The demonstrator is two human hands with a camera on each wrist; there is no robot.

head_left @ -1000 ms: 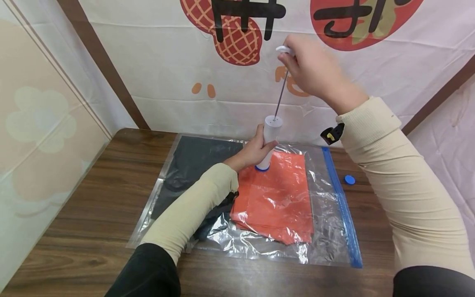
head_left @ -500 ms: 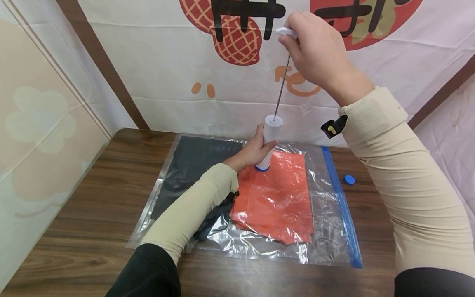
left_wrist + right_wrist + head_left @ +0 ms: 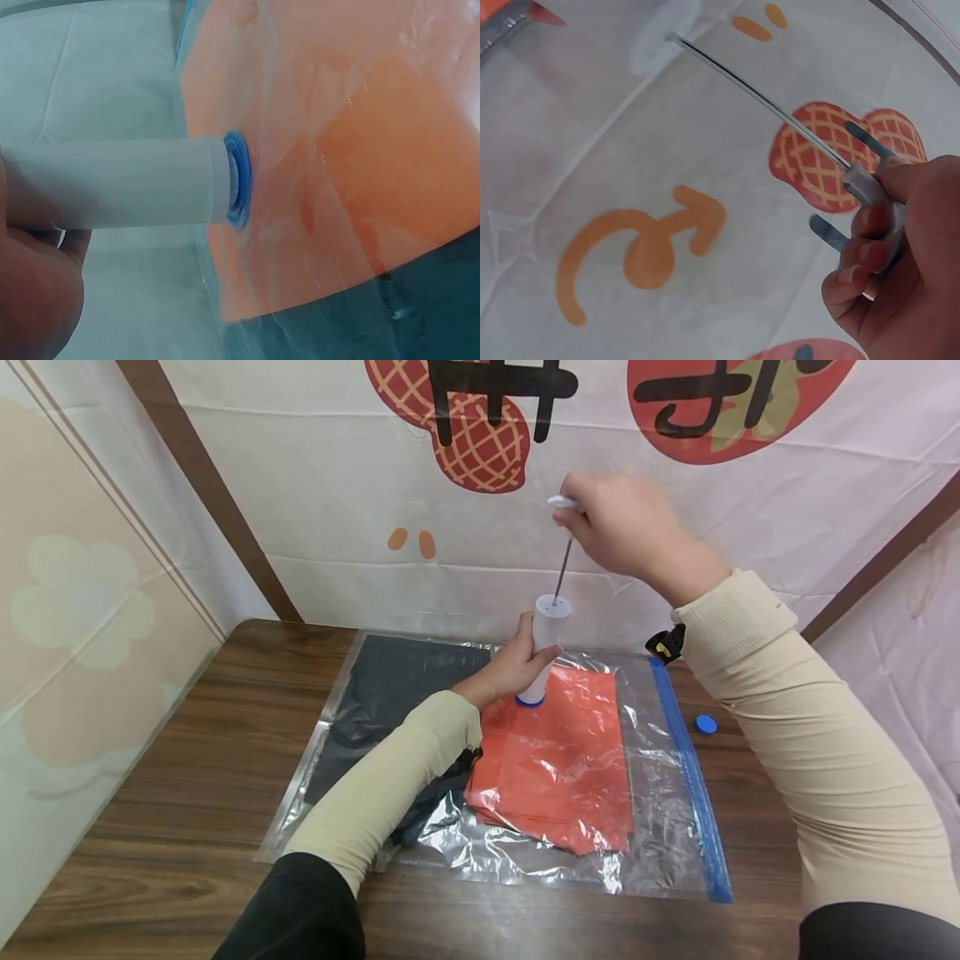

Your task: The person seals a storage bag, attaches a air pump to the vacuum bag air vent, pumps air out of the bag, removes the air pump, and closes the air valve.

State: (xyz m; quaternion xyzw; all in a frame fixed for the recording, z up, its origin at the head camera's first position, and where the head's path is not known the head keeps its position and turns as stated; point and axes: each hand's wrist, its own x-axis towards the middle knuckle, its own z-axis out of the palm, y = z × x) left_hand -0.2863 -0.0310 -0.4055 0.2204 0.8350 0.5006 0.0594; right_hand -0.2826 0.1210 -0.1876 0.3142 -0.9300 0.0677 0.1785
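Observation:
My left hand [image 3: 510, 668] grips the white barrel of a hand pump [image 3: 551, 625], which stands slightly tilted on a clear vacuum storage bag [image 3: 660, 810]. The pump's foot meets a blue valve ring [image 3: 238, 180] on the bag. Above it, the fingers of my right hand [image 3: 626, 527] curl round the white pump handle [image 3: 562, 503]. A thin metal rod [image 3: 765, 100] runs from the handle down into the barrel, part of it exposed. Inside the bag lie orange-red folded fabric [image 3: 558, 760] and dark folded fabric [image 3: 405, 677]. My left forearm covers part of the dark fabric.
A small round blue cap [image 3: 706, 724] lies on the wooden table [image 3: 165, 793], right of the bag. The bag's blue zip edge [image 3: 693, 785] runs along its right side. A printed cloth backdrop [image 3: 337, 485] hangs close behind the table.
My right hand first rose with the pump handle, drawing out more rod. It has since come down lower than at the start, shortening the exposed rod. The left hand and barrel stay put.

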